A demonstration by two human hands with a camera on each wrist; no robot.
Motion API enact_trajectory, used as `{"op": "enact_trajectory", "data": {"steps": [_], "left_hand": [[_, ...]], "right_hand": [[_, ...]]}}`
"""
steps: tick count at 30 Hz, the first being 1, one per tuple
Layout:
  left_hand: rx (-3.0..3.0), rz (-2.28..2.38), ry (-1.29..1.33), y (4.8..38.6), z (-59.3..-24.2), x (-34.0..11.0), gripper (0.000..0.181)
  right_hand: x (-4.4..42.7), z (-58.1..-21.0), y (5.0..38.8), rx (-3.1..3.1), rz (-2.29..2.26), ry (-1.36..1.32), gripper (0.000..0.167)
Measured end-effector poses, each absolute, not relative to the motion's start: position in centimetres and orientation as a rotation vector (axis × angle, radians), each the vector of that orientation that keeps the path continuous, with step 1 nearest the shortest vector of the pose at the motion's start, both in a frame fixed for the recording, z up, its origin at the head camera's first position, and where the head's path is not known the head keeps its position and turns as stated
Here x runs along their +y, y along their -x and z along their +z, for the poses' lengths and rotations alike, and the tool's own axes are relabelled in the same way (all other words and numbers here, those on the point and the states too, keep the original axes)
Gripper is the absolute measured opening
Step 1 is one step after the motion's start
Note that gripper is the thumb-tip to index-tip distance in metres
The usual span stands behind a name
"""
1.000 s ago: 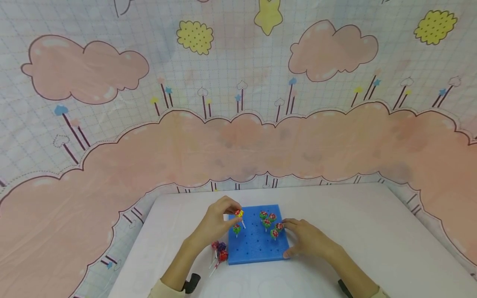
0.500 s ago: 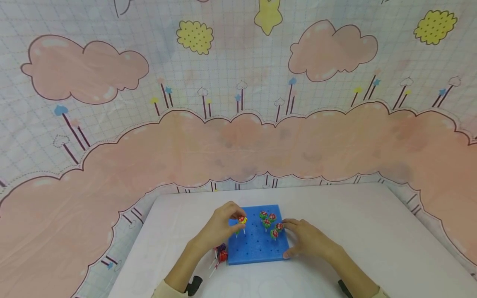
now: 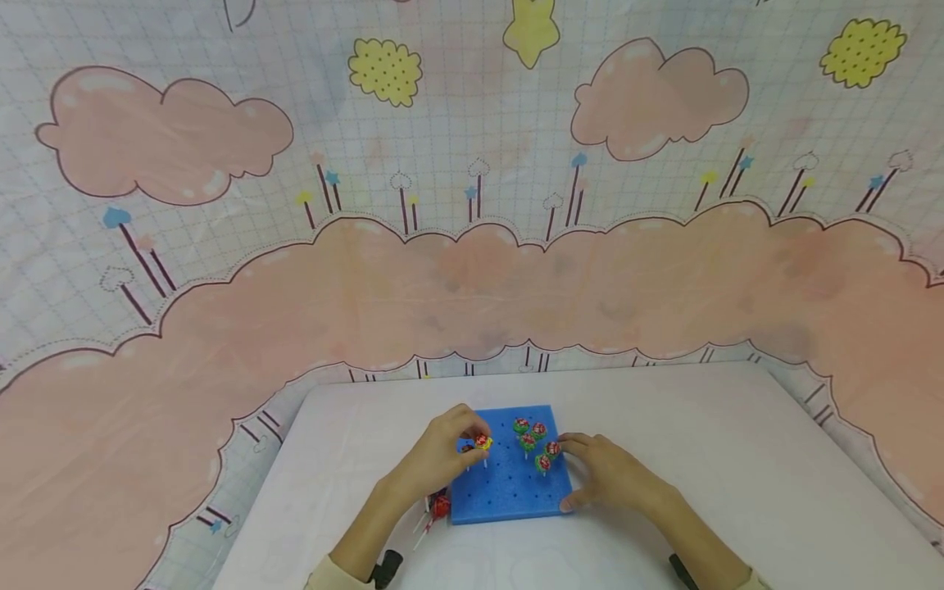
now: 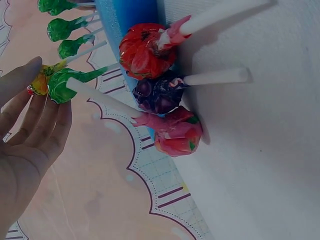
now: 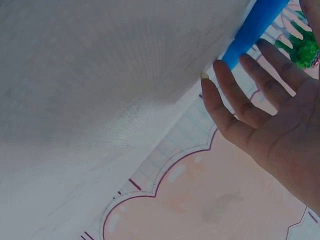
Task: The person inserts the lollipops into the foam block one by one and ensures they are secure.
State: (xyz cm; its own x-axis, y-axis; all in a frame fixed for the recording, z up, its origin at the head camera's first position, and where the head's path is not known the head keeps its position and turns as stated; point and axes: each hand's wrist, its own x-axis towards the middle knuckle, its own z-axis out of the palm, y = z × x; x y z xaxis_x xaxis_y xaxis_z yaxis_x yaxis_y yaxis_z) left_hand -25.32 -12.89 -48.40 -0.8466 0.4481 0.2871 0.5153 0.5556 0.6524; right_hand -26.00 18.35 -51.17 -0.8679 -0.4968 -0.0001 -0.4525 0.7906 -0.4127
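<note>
Between thumb and fingers my left hand [image 3: 442, 447] pinches a yellow-wrapped lollipop [image 3: 483, 442] by its head, stick pointing down over the left part of a blue board [image 3: 509, 500] with small holes. Right beside those fingers a green lollipop [image 4: 61, 86] stands in the board; the hand partly covers it in the head view. Several green-and-red lollipops [image 3: 527, 441] stand upright in the board's right half. My right hand [image 3: 615, 471] rests against the board's right edge, fingers spread and fairly straight, holding no lollipop. Whether the yellow lollipop's stick tip is in a hole I cannot tell.
On the white table [image 3: 664, 410], left of the board, lie loose lollipops: a red one [image 4: 147, 50], a dark purple one [image 4: 159, 94] and a pink one [image 4: 179, 131]. A backdrop [image 3: 472, 287] printed with clouds hangs behind the table.
My left hand has moved right and nearer with the yellow lollipop, whose tilted stick is now more upright. It now covers part of the green lollipop. My right hand has stayed in place.
</note>
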Motion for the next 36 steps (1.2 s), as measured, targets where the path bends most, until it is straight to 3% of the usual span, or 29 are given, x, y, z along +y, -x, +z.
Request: {"op": "enact_trajectory", "data": {"steps": [36], "left_hand": [[-2.756, -1.103, 0.838, 25.60, -49.23, -12.75, 0.019]], "right_hand": [[18.07, -50.92, 26.00, 2.855, -0.620, 0.698, 0.094]]}}
